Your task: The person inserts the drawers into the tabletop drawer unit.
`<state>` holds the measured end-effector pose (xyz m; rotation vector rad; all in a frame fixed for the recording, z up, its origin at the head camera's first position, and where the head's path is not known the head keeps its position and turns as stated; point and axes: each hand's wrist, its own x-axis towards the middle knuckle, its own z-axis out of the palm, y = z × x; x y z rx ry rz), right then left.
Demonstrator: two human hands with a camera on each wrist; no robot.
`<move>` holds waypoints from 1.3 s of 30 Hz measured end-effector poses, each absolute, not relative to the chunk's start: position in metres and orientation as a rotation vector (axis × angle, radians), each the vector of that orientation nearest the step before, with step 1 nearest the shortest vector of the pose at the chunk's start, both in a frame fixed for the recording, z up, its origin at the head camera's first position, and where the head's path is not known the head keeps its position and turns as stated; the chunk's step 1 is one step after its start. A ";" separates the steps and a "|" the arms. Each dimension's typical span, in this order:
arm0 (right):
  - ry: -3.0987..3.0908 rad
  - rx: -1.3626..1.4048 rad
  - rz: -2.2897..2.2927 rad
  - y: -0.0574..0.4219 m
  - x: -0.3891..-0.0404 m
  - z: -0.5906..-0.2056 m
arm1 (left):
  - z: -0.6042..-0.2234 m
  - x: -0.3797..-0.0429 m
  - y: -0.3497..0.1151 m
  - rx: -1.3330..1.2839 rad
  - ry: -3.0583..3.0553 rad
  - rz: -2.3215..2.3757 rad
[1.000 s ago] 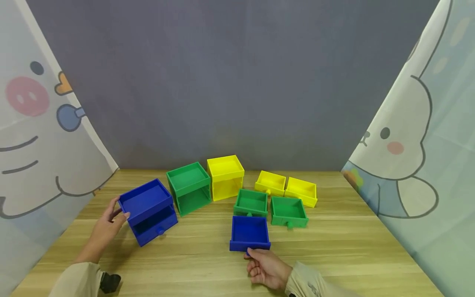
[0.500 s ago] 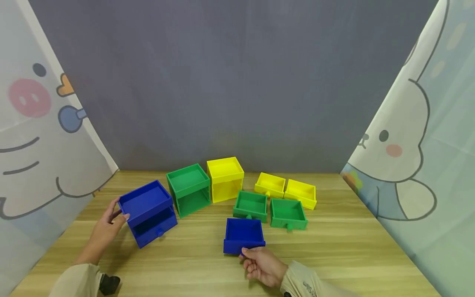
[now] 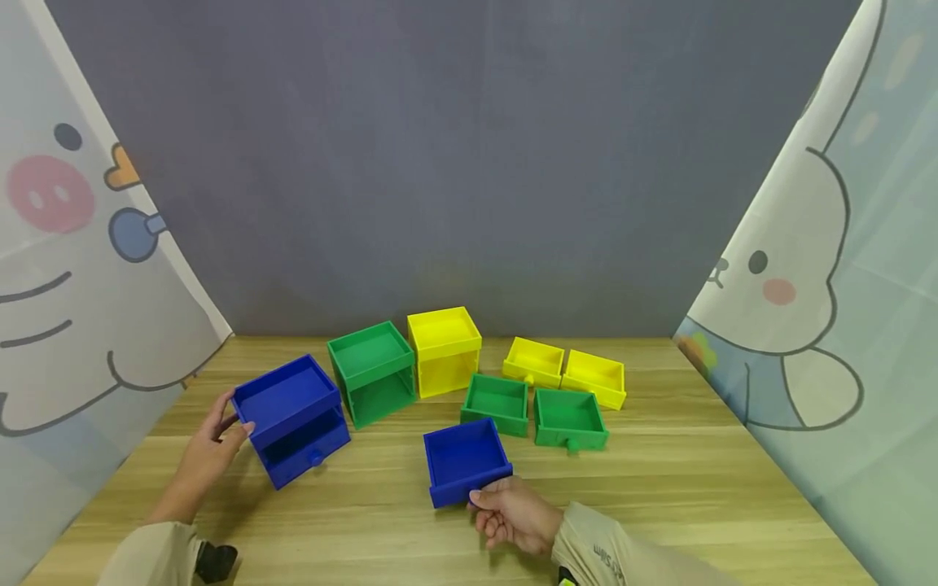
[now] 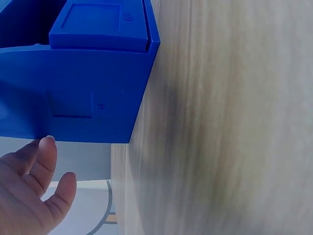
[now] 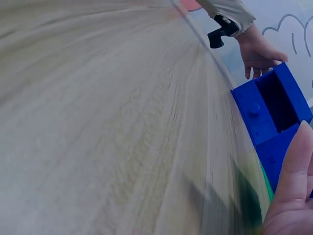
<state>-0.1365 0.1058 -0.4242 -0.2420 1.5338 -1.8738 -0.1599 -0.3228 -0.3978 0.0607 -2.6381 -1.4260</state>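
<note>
Low over the table, my right hand pinches the blue drawer at its front, thumb over the knob. This drawer is turned slightly toward the left. My left hand grips the left side of the blue drawer cabinet, thumb at the front of its top rim and fingers farther back. One knobbed drawer fills the cabinet's lower slot; the upper slot is a dark opening. In the left wrist view, fingertips lie at the edge of the cabinet's side wall.
Behind stand a green cabinet and a yellow cabinet, both with open fronts. Two green drawers and two yellow drawers lie right of them on the wooden table. A grey backdrop closes the back.
My right hand has carried the blue drawer left, away from the green drawers, and the drawer has turned toward the blue cabinet. My left hand and the cabinet stay in place.
</note>
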 end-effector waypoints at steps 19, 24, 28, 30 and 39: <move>1.584 -0.305 -1.829 0.089 -0.136 -0.421 | -0.401 -0.159 -0.321 0.065 -2.649 -1.367; 1.587 -0.319 -1.804 0.081 -0.135 -0.421 | -0.400 -0.161 -0.320 0.062 -2.635 -1.393; 1.600 -0.313 -1.790 0.074 -0.134 -0.422 | -0.400 -0.163 -0.319 0.051 -2.634 -1.445; 1.597 -0.310 -1.781 0.072 -0.133 -0.425 | -0.402 -0.163 -0.319 0.056 -2.636 -1.441; 1.582 -0.319 -1.767 0.061 -0.133 -0.425 | -0.402 -0.161 -0.324 0.045 -2.624 -1.345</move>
